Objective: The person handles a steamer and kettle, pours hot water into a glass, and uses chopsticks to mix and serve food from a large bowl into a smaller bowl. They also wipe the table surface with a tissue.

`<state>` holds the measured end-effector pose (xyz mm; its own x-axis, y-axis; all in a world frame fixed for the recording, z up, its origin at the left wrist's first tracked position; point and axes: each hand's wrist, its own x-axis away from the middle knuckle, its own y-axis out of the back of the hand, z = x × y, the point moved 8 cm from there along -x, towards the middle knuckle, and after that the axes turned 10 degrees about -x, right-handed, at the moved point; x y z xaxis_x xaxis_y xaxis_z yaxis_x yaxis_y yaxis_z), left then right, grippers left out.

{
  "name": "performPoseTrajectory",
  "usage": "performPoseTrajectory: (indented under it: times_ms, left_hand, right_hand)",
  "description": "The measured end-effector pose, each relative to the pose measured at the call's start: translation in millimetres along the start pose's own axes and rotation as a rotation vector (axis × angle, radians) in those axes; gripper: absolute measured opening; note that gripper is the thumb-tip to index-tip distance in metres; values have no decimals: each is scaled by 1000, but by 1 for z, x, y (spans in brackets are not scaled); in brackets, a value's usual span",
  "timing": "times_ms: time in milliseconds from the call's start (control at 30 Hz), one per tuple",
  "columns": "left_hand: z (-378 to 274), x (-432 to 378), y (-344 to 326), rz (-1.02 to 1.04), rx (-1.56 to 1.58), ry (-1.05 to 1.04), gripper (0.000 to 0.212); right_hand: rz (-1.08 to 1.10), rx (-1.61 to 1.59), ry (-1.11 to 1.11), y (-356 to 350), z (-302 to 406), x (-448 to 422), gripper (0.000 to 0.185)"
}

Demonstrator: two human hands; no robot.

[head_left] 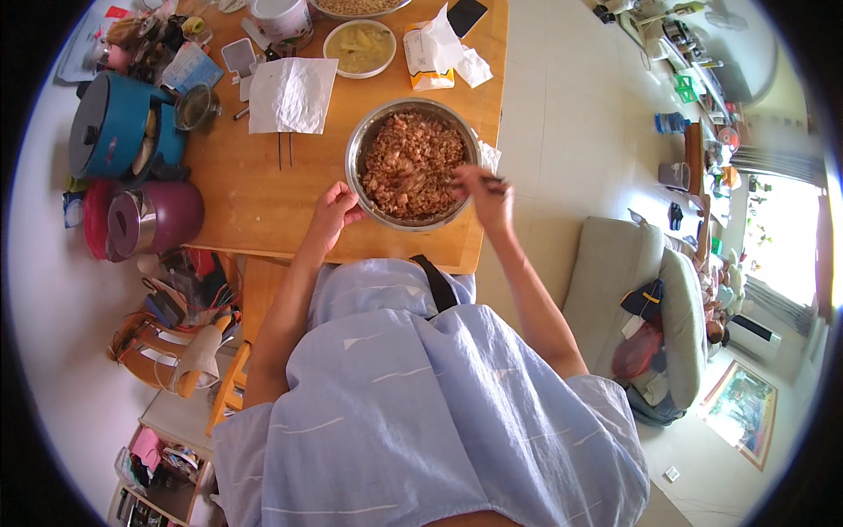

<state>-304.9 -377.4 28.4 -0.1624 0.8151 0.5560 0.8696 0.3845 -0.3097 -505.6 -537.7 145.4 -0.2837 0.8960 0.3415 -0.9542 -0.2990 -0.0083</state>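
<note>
A round stainless steel bowl near the table's front right corner holds a brownish minced mixture, which looks like ground meat. My left hand pinches the bowl's rim at its lower left. At the bowl's right side, my right hand is closed around thin dark sticks, probably chopsticks; blur hides their far ends. Behind the bowl, to the left, a white paper sheet lies over another pair of thin dark sticks.
On the wooden table stand a dish of yellowish food in liquid, a tissue pack, a dark phone and a white tub. A blue cooker and a purple pot are at the left edge.
</note>
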Motion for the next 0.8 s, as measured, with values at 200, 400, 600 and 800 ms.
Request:
performPoseTrajectory:
  times_ms: [200,400,600,800]
  left_hand:
    - [-9,7,-7,46,-2,-80,9]
    - [-5,10,-10,31,-17,8,8]
    - [-1,9,-5,-22,-22,14,8]
    - [2,12,-8,23,11,-21,7]
  right_hand:
    - [211,-137,267,-17,9,1,12]
    - [-140,-26,100,1,19,-1,15]
    - [224,54,-14,-23,-15,15,17]
    - [-86,-49,211,66,-6,-20,20]
